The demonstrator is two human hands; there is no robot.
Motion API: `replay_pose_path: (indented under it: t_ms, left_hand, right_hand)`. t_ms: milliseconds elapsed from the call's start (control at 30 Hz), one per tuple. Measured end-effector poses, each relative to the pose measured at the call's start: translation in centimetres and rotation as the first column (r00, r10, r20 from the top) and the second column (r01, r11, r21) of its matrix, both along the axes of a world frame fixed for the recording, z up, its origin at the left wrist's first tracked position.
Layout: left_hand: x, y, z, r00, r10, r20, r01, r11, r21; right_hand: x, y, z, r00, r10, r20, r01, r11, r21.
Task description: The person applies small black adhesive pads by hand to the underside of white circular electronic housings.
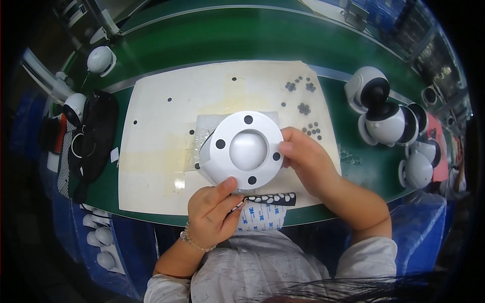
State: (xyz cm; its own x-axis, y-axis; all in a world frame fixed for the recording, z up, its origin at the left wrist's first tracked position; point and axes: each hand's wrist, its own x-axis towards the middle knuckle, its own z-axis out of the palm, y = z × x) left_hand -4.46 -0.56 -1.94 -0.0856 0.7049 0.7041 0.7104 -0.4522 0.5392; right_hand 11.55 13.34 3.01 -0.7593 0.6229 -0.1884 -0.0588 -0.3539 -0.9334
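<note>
A white round camera base (263, 130) is held up over the middle of the mat, with its flat ring toward me. Several black round pads sit around the ring, and a smooth white dome (247, 151) fills its centre. My right hand (314, 165) is closed on the right edge of the base, thumb on top. At the lower left edge, a finger of my left hand (209, 209) touches the base. That hand also pinches a black strip with white oval cut-outs (278, 198). A white sheet with blue print (263, 217) hangs below the strip.
Under the base lies a foam sheet (204, 122) on a cream mat (151, 166). Loose black pads (304, 108) are grouped at the mat's right side. White-and-black cameras (371, 91) stand on the right; a black bag (96, 141) lies on the left.
</note>
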Motion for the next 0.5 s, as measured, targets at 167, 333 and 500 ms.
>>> replay_pose_path:
  t_ms: [167,333,500]
  left_hand:
    - [-0.2,0.2,-0.2,0.999,0.006,-0.043,-0.005,0.999,0.041]
    - [-0.2,0.2,-0.1,0.997,-0.013,-0.071,0.015,0.999,0.03]
    - [-0.2,0.1,-0.1,0.998,-0.02,-0.061,0.021,0.999,0.03]
  right_hand:
    - [-0.5,-0.5,-0.1,0.998,0.007,-0.059,-0.008,1.0,-0.017]
    - [-1.2,-1.5,-0.4,0.973,-0.119,-0.198,0.129,0.991,0.04]
    - [-1.3,-2.1,0.6,0.998,-0.065,0.001,0.058,0.895,0.443]
